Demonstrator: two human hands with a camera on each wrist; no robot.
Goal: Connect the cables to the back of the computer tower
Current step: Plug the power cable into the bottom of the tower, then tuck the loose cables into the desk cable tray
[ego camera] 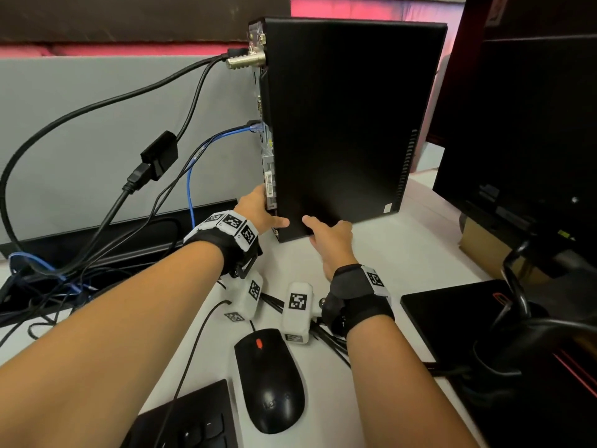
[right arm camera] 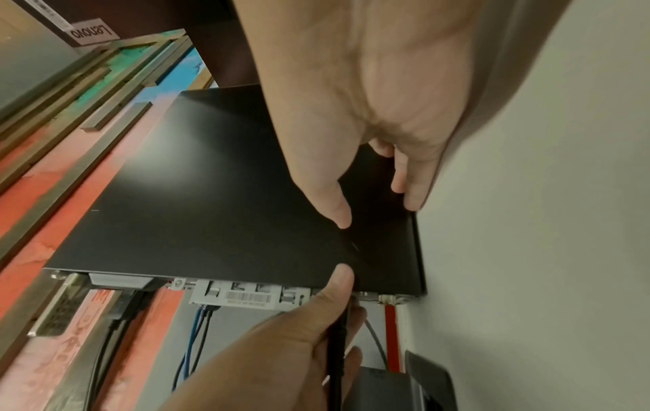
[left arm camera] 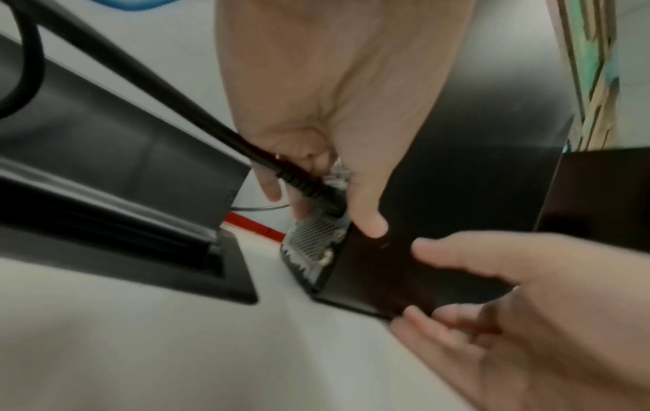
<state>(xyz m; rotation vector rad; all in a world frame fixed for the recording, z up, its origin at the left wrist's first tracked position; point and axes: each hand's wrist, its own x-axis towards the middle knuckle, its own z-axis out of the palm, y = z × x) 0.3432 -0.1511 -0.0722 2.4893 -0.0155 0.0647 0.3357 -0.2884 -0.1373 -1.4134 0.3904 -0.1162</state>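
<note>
A black computer tower [ego camera: 349, 124] stands upright on the white table [ego camera: 403, 253], its back panel facing left. My left hand [ego camera: 258, 208] is at the bottom of that panel, its thumb lying on the side panel. In the left wrist view its fingers pinch the plug of a black cable [left arm camera: 309, 189] against the ports above a vent grille [left arm camera: 313, 236]. My right hand [ego camera: 329, 240] grips the tower's lower near corner, thumb on the side panel [right arm camera: 211, 180] and fingers at the bottom edge. A blue network cable [ego camera: 219, 137] and black cables [ego camera: 206, 64] are plugged in higher up.
A grey partition [ego camera: 97, 108] stands behind the tower, with a cable slot [ego camera: 97, 240] full of loose cables at its foot. A black mouse [ego camera: 269, 379] and keyboard [ego camera: 187, 421] lie near me. A monitor [ego camera: 533, 140] and its stand are on the right.
</note>
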